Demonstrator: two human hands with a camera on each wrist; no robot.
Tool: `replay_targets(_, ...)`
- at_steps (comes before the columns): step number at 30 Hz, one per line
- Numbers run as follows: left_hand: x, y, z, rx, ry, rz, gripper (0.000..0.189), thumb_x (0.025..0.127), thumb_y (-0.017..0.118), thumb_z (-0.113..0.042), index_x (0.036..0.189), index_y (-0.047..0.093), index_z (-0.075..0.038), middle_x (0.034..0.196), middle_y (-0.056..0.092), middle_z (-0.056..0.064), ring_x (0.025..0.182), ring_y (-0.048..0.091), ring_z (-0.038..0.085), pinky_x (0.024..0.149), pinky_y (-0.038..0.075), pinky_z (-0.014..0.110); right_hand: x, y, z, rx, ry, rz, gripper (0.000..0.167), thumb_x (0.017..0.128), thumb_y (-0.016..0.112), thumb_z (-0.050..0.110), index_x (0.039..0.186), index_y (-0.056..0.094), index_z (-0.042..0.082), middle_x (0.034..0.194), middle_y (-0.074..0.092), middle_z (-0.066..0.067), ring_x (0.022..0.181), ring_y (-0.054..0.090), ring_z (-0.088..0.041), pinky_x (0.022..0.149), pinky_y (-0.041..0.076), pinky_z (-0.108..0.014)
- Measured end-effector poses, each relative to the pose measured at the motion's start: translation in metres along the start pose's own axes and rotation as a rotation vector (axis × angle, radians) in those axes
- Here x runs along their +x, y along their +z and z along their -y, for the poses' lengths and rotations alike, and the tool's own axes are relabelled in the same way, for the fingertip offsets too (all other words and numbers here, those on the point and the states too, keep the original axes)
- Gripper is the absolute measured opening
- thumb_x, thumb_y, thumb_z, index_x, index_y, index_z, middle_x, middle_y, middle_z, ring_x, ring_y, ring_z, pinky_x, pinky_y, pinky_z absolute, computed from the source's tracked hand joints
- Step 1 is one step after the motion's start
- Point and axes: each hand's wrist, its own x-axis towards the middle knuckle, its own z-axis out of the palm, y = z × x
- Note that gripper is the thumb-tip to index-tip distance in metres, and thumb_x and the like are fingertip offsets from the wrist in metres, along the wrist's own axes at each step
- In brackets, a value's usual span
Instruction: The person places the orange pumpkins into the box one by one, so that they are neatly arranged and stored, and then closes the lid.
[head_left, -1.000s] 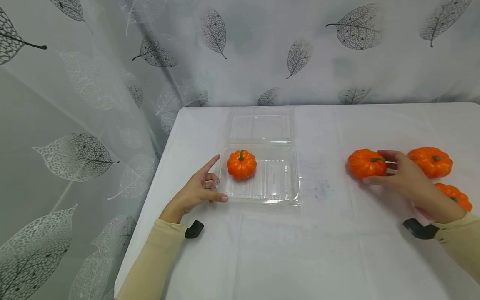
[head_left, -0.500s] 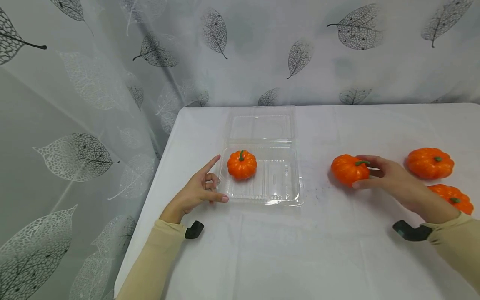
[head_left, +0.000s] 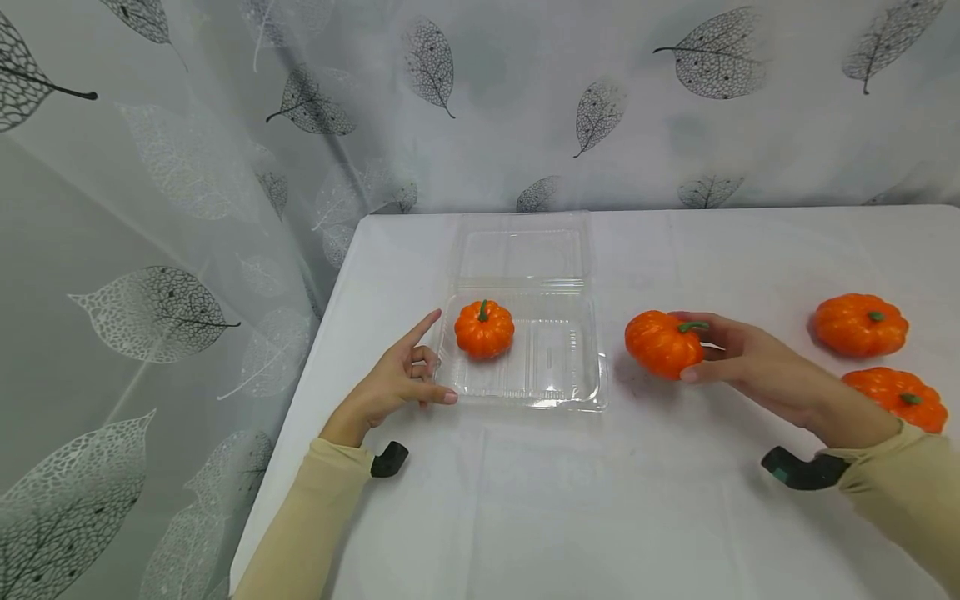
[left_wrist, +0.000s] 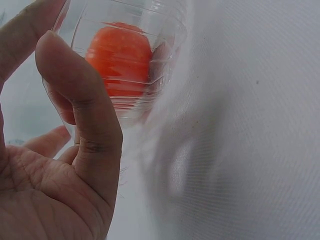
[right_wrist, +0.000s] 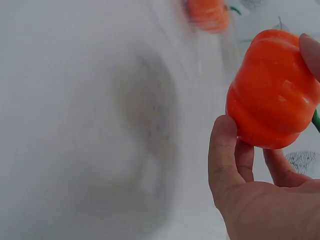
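Note:
Between the thumb and fingers of my right hand is a small orange toy pumpkin with a green stem. It is held just off the table, a short way right of a clear plastic clamshell box. The box lies open, its lid folded back to the far side. Another small pumpkin sits in the box's left part. My left hand holds the box's left edge, with the thumb at the near corner and the index finger stretched along the side. The left wrist view shows the thumb against the clear wall.
Two more pumpkins, one farther back and one nearer, lie on the white-covered table at the right. A leaf-patterned curtain hangs behind the table and down its left side.
My right hand has carried its pumpkin leftward toward the box, away from the two at the right. The left hand and the box have stayed put.

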Motion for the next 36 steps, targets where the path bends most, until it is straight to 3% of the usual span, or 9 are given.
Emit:
replay_targets(9,-0.001,0.001,0.0,-0.007,-0.003,-0.001,0.12,0.069,0.092,0.001,0.162,0.023,-0.032,0.09,0.043,0.009,0.063,0.045,0.018,0.054,0.051,0.03,0.001,0.018,0.018,0.112,0.014,0.043,0.072,0.095,0.066,0.008,0.155,0.025,0.001,0.152,0.034,-0.01,0.126,0.05,-0.015,0.097,0.048,-0.024)
replay_targets(20,-0.001,0.002,0.0,0.001,-0.007,-0.005,0.119,0.071,0.091,0.0,0.162,0.023,-0.031,0.09,0.043,0.009,0.063,0.045,0.018,0.054,0.051,0.029,0.013,0.04,0.038,0.185,-0.05,0.053,0.064,0.096,0.065,0.008,0.149,0.031,-0.004,0.149,0.037,-0.01,0.129,0.046,-0.022,0.1,0.048,-0.026)
replay_targets(27,0.0,0.002,0.001,-0.005,0.0,0.0,0.119,0.071,0.091,0.001,0.162,0.022,-0.03,0.09,0.044,0.009,0.062,0.044,0.018,0.053,0.051,0.029,0.025,0.057,0.049,0.196,-0.082,-0.008,0.067,0.092,0.07,0.004,0.148,0.034,-0.005,0.149,0.037,-0.013,0.125,0.054,-0.015,0.098,0.049,-0.026)
replay_targets(36,0.0,0.0,0.002,-0.006,0.005,0.003,0.119,0.071,0.091,0.001,0.162,0.022,-0.03,0.09,0.043,0.008,0.064,0.044,0.017,0.053,0.052,0.031,0.041,0.073,0.056,0.116,-0.1,-0.101,0.075,0.09,0.078,0.013,0.152,0.037,0.003,0.153,0.037,-0.01,0.134,0.049,-0.026,0.097,0.048,-0.023)
